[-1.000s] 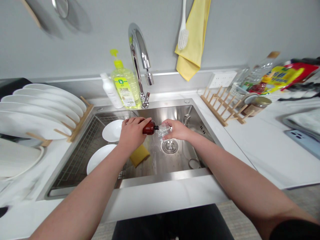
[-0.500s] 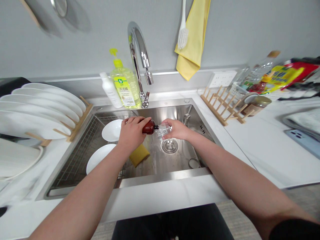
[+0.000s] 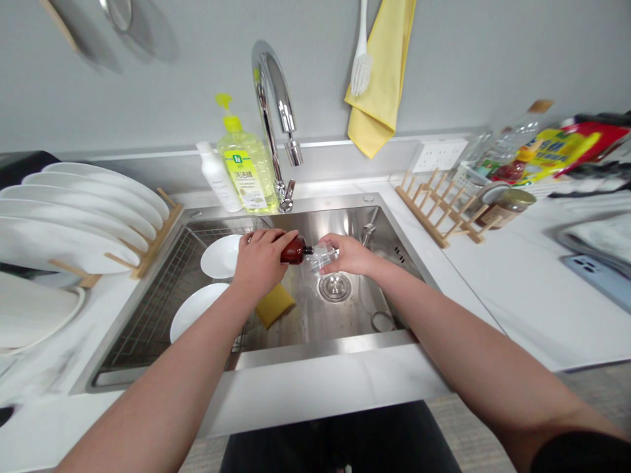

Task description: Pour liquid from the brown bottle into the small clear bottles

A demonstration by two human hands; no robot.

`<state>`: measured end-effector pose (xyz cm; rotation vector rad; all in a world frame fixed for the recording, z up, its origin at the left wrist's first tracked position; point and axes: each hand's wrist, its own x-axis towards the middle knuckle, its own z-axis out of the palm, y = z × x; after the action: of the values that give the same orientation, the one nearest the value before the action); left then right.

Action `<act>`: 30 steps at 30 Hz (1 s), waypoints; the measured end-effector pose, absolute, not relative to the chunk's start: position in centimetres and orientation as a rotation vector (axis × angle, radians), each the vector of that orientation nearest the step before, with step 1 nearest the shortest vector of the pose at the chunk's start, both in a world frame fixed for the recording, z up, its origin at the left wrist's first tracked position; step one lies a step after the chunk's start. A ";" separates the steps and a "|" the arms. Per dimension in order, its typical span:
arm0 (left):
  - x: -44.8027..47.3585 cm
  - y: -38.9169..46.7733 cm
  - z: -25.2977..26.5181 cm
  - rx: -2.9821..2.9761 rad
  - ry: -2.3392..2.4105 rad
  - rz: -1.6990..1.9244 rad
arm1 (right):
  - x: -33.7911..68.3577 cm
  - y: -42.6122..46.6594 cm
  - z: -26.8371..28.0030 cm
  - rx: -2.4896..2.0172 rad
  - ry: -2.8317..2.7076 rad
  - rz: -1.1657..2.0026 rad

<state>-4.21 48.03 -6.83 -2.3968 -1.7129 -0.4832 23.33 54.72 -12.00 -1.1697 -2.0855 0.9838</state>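
Observation:
My left hand (image 3: 262, 258) is wrapped round a brown bottle (image 3: 294, 251), tipped on its side with its dark neck pointing right. The neck sits at the mouth of a small clear container (image 3: 318, 261), which my right hand (image 3: 348, 253) grips from the right side. Whether liquid is flowing cannot be made out. Both hands are above the steel sink (image 3: 315, 332), over the drain (image 3: 335, 287). A yellow sponge (image 3: 275, 305) lies below my left hand. Two white dishes, an upper one (image 3: 219, 257) and a lower one (image 3: 194, 309), rest on the wire rack at left.
Behind the sink stand a faucet (image 3: 279, 118), a dish soap bottle (image 3: 246, 171) and a white bottle (image 3: 219, 177). White plates (image 3: 83, 210) fill a wooden rack at left. At right are another wooden rack (image 3: 434, 213), a jar (image 3: 507, 209) and a phone (image 3: 599, 279).

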 end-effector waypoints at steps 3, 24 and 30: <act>-4.2 48.0 -6.8 -2.397 -1.725 -0.473 | 23.3 54.7 -12.0 -1.171 -2.088 0.974; -4.2 48.0 -6.8 -2.396 -1.707 -0.477 | 23.3 54.8 -12.0 -1.169 -2.103 0.947; -4.3 48.0 -6.9 -2.392 -1.688 -0.487 | 23.3 54.7 -11.9 -1.172 -2.099 0.962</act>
<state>-4.25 48.04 -6.90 -2.3923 -1.6878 -0.4867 23.31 54.70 -11.90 -1.1724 -2.0990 0.9622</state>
